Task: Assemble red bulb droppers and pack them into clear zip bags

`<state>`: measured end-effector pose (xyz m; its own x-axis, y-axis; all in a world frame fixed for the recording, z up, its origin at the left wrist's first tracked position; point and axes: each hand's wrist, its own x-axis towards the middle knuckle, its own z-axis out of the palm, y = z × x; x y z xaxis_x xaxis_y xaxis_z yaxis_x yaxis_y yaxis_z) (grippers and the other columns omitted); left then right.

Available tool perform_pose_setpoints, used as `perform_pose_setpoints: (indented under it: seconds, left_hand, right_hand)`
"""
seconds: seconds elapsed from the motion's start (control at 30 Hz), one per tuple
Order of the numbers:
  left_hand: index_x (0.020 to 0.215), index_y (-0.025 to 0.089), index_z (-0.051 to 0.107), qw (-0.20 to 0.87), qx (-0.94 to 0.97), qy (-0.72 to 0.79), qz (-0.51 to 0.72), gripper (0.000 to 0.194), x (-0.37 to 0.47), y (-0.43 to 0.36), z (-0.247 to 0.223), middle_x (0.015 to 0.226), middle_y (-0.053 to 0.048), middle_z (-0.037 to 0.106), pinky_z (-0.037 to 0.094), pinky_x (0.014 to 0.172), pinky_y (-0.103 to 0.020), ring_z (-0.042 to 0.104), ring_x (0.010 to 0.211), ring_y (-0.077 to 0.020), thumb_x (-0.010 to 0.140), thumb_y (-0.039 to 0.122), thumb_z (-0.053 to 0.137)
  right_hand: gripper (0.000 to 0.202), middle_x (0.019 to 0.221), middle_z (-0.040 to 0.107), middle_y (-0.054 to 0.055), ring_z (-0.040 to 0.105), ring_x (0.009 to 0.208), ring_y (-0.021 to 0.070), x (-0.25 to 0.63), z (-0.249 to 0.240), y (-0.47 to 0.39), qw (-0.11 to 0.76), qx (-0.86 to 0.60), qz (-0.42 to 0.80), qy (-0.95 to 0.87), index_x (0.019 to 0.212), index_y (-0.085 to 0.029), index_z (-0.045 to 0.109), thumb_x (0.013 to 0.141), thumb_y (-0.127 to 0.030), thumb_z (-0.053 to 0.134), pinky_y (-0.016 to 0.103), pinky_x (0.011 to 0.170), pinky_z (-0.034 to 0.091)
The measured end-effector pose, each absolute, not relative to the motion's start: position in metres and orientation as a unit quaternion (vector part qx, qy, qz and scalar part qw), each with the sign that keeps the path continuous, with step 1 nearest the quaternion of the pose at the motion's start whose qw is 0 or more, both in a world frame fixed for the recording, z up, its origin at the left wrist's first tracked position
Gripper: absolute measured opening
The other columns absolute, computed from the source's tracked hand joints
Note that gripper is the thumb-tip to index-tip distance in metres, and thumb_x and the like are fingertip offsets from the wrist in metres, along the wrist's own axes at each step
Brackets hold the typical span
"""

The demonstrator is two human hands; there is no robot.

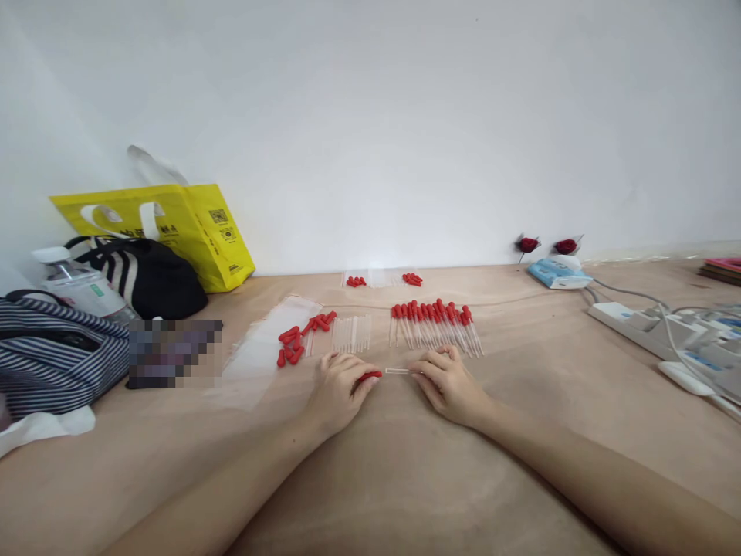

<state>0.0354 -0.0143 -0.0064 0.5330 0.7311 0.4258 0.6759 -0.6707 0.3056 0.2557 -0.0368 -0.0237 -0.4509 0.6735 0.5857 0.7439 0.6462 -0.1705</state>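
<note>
Between the fingers of my left hand (341, 390) is a red rubber dropper bulb (370, 376), its open end facing right. My right hand (448, 384) pinches a thin clear glass tube (397, 371), which points left at the bulb with a small gap between them. Beyond my left hand lie several loose red bulbs (291, 345) and a row of bare clear tubes (352, 333). Past my right hand, droppers with red bulbs fitted on their tubes (437, 320) lie side by side.
Clear plastic bags (266, 340) lie left of the bulbs; more red bulbs (413, 279) sit near the wall. A yellow bag (217, 232), a bottle (86, 286) and a striped pouch (63, 347) stand at left. At right are a tissue pack (556, 274) and a power strip (642, 324).
</note>
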Motion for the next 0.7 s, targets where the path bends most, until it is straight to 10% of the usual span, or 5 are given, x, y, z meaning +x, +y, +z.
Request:
perform_pose_setpoints:
  seconds: [0.7]
  left_hand:
    - [0.078, 0.023, 0.061, 0.114, 0.873, 0.373, 0.292, 0.012, 0.0359, -0.0119, -0.0066, 0.076, 0.002, 0.066, 0.024, 0.091, -0.039, 0.058, 0.076, -0.0147, 0.081, 0.025, 0.050]
  right_hand:
    - [0.021, 0.075, 0.061, 0.001, 0.052, 0.068, 0.0104, 0.2486, -0.0252, -0.0425, 0.328, -0.366, -0.048, -0.870, 0.097, -0.020, 0.059, 0.084, -0.016, 0.043, 0.034, 0.077, 0.025]
